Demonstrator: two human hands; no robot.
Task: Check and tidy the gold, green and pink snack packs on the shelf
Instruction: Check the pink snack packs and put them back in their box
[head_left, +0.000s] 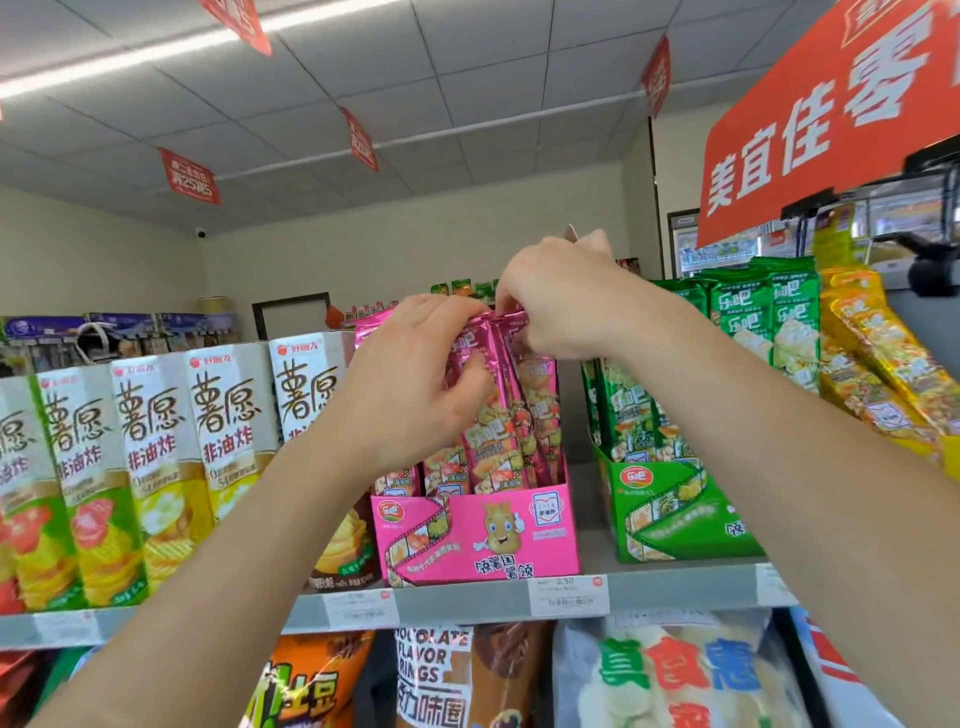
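The left hand (415, 374) and right hand (561, 301) pinch the pink packs (498, 415) upright in their pink box (478, 535) on the shelf (457, 603), hiding their tops. The gold packs (883, 364) are cut off at the right.

A grid ceiling (467, 62) of pale tiles spans the top of the frame, with a lit tube light (156, 48) at upper left and red hanging signs (189, 176) below it. Cream walls (104, 260) carry a dome camera (201, 233) at centre left; an orange-red banner (831, 114) fills the upper right.
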